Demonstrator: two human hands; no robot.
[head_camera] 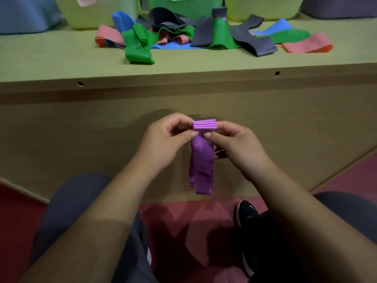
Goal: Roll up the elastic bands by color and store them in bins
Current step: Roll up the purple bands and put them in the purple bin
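Purple elastic bands (202, 158) hang in front of the table's side panel, their stacked top edges showing as a ridged bundle between my hands. My left hand (169, 137) pinches the bundle from the left with thumb and fingers. My right hand (234, 141) pinches it from the right. The loose ends dangle below my thumbs. On the tabletop beyond lies a heap of bands: green (138, 45), grey (253, 39), blue (122, 20) and salmon-red (308, 44).
Bins stand along the back of the table (61, 64): a blue one (24, 15), a yellow-green one (91, 11), a green one (183, 5), another yellow-green one (263, 7) and a purple one (342, 7). My knees and a black shoe (246, 213) are over the red floor.
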